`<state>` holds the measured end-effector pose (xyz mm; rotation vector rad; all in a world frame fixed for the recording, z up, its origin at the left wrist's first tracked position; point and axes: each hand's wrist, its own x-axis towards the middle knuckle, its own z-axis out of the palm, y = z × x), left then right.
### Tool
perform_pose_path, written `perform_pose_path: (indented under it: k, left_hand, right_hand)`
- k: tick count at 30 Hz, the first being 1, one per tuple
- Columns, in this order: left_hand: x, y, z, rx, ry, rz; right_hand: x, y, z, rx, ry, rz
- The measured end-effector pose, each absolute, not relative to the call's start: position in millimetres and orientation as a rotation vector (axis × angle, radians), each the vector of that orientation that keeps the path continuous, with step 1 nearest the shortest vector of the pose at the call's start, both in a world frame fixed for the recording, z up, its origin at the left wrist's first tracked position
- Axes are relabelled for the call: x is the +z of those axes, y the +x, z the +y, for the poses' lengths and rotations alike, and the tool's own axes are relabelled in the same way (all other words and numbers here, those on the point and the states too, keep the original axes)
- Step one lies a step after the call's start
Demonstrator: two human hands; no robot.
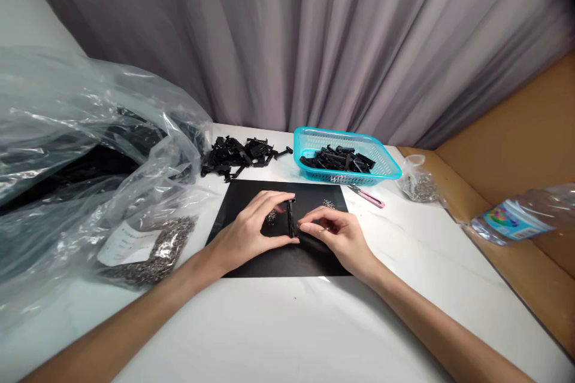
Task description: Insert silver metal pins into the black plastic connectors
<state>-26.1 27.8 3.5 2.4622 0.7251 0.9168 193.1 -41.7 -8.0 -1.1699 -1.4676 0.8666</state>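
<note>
Between the thumb and fingers of my left hand a narrow black plastic part is held by its two ends. My right hand is closed in a pinch close to the part's right side; what its fingertips hold is too small to make out. Both hands are over a black mat. On the mat, small metal pieces lie behind my left hand, and another little heap of metal pieces lies beyond my right hand.
A pile of black parts lies behind the mat, beside a blue basket with similar parts. Pink-handled snips and a bag of metal pieces are right. Large plastic bags, a labelled bag and a bottle flank the table.
</note>
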Motion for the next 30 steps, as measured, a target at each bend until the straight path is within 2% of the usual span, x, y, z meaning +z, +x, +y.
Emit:
perform_pose_path:
  k: [20,25,30]
  left_hand:
    - [7.3,-23.6,30.3,1.061,2.698,0.452]
    - [7.6,-23.9,29.4,1.05,2.706,0.451]
    - [7.1,-22.7,27.8,1.03,2.721,0.433]
  right_hand:
    - [-3.4,193.9,-45.0,0.935,-1.048,-1.64]
    - [-1.3,198.0,-47.5,0.844,-1.032,-1.808]
    - [3.2,201.9,-50.1,0.601,-1.025,-2.05]
